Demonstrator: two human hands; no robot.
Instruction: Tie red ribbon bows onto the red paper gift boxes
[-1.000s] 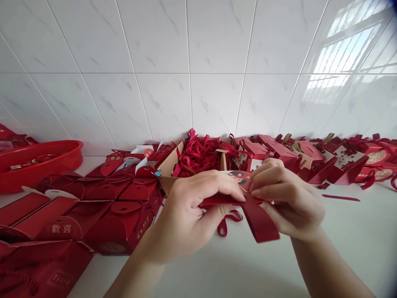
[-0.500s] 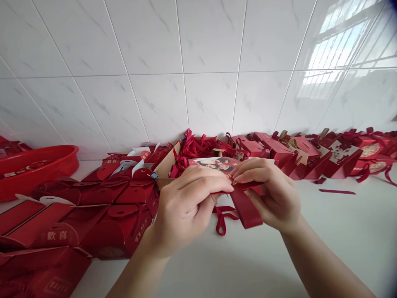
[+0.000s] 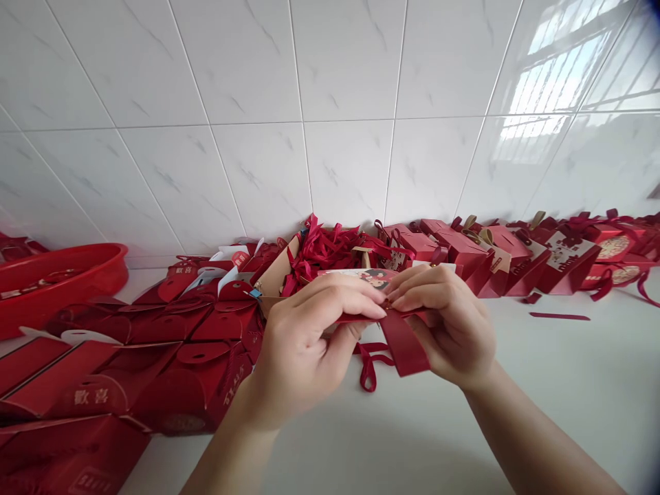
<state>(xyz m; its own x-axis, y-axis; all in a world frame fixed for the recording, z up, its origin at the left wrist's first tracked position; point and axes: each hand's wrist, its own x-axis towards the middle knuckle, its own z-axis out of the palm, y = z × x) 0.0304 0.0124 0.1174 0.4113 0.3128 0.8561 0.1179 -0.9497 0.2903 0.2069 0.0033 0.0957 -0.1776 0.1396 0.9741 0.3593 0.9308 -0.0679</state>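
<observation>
Above the worktop, a red gift box [image 3: 375,277] with a cartoon figure printed on its pale panel is held between my hands, mostly hidden by them. My left hand [image 3: 314,337] is closed on its left side, thumb beneath and fingertips on the top edge. From the other side, my right hand [image 3: 449,323] pinches the same top edge, its fingertips close to the left ones. A wide dark red strap [image 3: 406,346] hangs from the box between them towards me. Below, a loop of thin red ribbon [image 3: 368,371] lies on the white worktop [image 3: 392,440].
Behind the hands a cardboard carton [image 3: 278,268] holds a heap of red ribbons [image 3: 330,251]. Red boxes [image 3: 180,375] crowd the left side, near a red plastic basin [image 3: 103,268]. More ribboned boxes [image 3: 567,265] line the tiled wall [image 3: 350,172] at right. A ribbon strip [image 3: 559,316] lies nearby.
The box has tilted slightly, so less of its printed panel shows. The strap's hanging end has shifted a little to the left. Both hands keep their hold.
</observation>
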